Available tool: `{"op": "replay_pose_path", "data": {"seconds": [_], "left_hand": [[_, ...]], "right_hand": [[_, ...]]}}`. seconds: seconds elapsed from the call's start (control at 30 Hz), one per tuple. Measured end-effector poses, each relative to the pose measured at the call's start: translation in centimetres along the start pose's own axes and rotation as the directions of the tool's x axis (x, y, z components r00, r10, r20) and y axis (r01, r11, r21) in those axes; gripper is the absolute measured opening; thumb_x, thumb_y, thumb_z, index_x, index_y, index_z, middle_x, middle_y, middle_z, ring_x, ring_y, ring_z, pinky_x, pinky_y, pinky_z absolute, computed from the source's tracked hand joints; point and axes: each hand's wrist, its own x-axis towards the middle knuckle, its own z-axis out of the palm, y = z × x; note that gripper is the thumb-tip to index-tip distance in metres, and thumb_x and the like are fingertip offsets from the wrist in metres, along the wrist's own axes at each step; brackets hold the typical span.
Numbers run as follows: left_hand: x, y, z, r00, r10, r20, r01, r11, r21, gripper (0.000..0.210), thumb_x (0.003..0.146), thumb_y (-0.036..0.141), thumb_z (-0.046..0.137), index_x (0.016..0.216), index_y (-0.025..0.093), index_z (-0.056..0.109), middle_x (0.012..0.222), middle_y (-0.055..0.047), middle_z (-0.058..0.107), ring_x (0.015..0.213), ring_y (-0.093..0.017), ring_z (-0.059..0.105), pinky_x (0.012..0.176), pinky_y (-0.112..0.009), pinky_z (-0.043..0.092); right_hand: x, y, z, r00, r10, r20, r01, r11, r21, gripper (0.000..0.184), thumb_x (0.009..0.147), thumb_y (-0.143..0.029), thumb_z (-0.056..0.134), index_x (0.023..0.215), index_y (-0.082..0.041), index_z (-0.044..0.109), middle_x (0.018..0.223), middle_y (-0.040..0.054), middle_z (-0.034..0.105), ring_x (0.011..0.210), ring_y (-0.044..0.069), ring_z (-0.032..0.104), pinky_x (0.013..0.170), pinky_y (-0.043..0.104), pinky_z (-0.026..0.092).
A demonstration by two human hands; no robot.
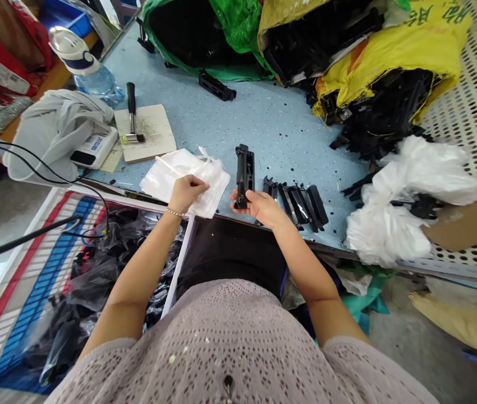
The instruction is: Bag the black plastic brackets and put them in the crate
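Observation:
My right hand is closed round the lower end of a black plastic part, a long slotted piece held upright over the table edge. To its left, my left hand is over a stack of thin white plastic bags, thumb and fingertips pinched together on the top bag. Beside my right hand, several similar black parts lie in a row along the front of the table. Another black part lies alone farther back.
Green and yellow sacks of black parts stand at the back. A hammer rests on a board at left, near a scale and water bottle. Below left is a striped bag of wrapped parts; crumpled white plastic lies right.

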Motion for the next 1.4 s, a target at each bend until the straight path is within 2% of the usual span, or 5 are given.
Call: {"op": "replay_pose_path", "data": {"seconds": [0.2, 0.5, 0.77, 1.17, 1.4], "left_hand": [[-0.7, 0.5, -0.5, 0.992, -0.082, 0.094, 0.107, 0.945, -0.31, 0.035, 0.048, 0.032, 0.091, 0.064, 0.016, 0.064, 0.061, 0.002, 0.059, 0.056, -0.009, 0.049, 0.054, -0.025, 0.035], [-0.6, -0.3, -1.6, 0.997, -0.062, 0.046, 0.074, 0.931, -0.356, 0.041, 0.046, 0.028, 0.088, 0.066, 0.018, 0.054, 0.066, 0.004, 0.054, 0.059, -0.008, 0.048, 0.059, -0.026, 0.038], [-1.2, -0.5, -1.4, 0.925, 0.364, -0.113, -0.322, 0.904, 0.28, 0.007, 0.082, 0.016, 0.059, 0.085, 0.02, 0.063, 0.099, -0.008, 0.068, 0.089, -0.021, 0.063, 0.084, -0.038, 0.053], [-0.8, -0.7, -3.4, 0.906, 0.41, 0.103, -0.389, 0.713, 0.584, 0.069, 0.082, 0.013, 0.057, 0.15, 0.013, 0.052, 0.151, -0.022, 0.054, 0.107, -0.028, 0.072, 0.095, -0.042, 0.061], [-6.1, 0.6, -0.9, 0.701, 0.562, 0.44, -0.702, 0.436, 0.563, 0.075, 0.095, 0.007, 0.038, 0.166, 0.024, 0.023, 0.164, -0.019, 0.042, 0.121, -0.03, 0.07, 0.093, -0.041, 0.064]], "right_hand": [[4.4, 0.5, 3.2, 0.98, 0.09, 0.177, -0.114, 0.984, 0.135, 0.04, 0.081, -0.047, 0.086, 0.104, -0.017, 0.074, 0.099, 0.0068, 0.08, 0.081, 0.019, 0.076, 0.081, 0.036, 0.067], [4.1, 1.5, 2.3, 0.993, 0.05, -0.107, -0.034, 0.988, 0.15, 0.032, 0.083, -0.044, 0.085, 0.095, -0.016, 0.073, 0.088, 0.0052, 0.078, 0.079, 0.018, 0.076, 0.075, 0.031, 0.065], [0.4, 1.0, 2.7, 0.963, 0.144, 0.226, -0.161, 0.985, 0.058, 0.059, 0.077, -0.062, 0.083, 0.109, -0.014, 0.073, 0.091, 0.0092, 0.079, 0.079, 0.021, 0.076, 0.069, 0.031, 0.067], [-0.4, 3.8, 2.1, 0.999, 0.04, -0.019, -0.044, 0.928, -0.371, 0.035, 0.079, -0.05, 0.083, 0.095, -0.02, 0.074, 0.085, 0.002, 0.069, 0.073, 0.015, 0.068, 0.066, 0.028, 0.064], [0.4, 3.5, 2.7, 0.997, -0.017, -0.07, -0.015, 0.906, -0.423, 0.04, 0.086, -0.057, 0.074, 0.104, -0.021, 0.07, 0.093, 0.0049, 0.071, 0.084, 0.021, 0.07, 0.077, 0.036, 0.063]]}}
